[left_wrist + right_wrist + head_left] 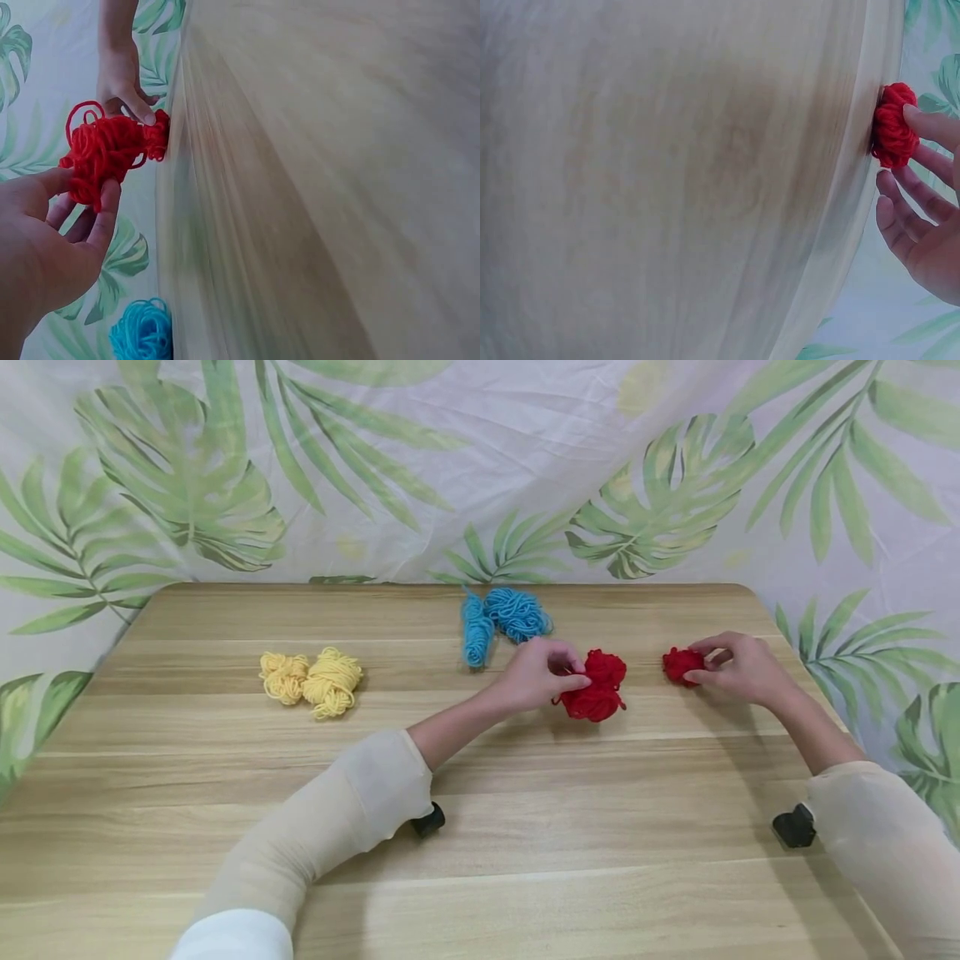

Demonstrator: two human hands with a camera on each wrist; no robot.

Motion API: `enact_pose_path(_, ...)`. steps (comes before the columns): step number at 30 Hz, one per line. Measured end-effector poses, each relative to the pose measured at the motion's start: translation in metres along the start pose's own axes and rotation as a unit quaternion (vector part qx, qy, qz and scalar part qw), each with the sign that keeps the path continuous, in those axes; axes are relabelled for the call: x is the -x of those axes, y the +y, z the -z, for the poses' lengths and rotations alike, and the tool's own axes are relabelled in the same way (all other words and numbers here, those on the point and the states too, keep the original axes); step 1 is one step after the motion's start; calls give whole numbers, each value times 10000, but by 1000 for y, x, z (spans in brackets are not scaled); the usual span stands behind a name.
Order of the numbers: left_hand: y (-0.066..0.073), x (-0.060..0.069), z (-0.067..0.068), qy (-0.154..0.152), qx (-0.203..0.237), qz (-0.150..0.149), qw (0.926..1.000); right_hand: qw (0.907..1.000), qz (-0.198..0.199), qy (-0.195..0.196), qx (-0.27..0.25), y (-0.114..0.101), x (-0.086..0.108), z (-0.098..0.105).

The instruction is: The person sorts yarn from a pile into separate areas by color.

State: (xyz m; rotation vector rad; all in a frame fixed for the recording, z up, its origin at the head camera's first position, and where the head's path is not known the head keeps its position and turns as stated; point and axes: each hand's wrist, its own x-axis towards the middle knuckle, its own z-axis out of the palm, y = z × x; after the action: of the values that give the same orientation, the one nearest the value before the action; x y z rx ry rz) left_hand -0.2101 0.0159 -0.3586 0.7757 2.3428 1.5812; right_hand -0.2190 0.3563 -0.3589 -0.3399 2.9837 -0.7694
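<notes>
Between the thumb and fingers of my left hand point(536, 675) I pinch a larger red yarn bundle point(595, 687), near the middle right of the table. The left wrist view shows loose loops sticking up from this bundle point(101, 154). My right hand point(738, 668) pinches a smaller red yarn ball point(681, 666) farther right. In the right wrist view that small ball point(895, 126) touches the table, with thumb and index finger on it and the other fingers spread below. A gap of bare wood separates the two red bundles in the head view.
Two blue yarn bundles point(517, 613) lie at the back edge, just beyond my left hand. Two yellow yarn bundles point(332, 683) sit side by side on the left of the wooden table point(480, 877). A leaf-printed cloth point(510, 452) hangs behind.
</notes>
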Motion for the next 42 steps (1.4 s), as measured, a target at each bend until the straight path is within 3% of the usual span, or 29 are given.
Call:
enact_pose_path(21,-5,-27,-31,-20,287,396,9988,9998,-58,-169,5,-1,-2,2)
enact_pose_path(33,-6,-39,-44,286,308,662,9969,9998,-20,-186,-104,-1,-1,2)
enact_pose_path(42,-2,-47,-56,384,581,864,9938,9997,51,-165,-150,-1,-1,1)
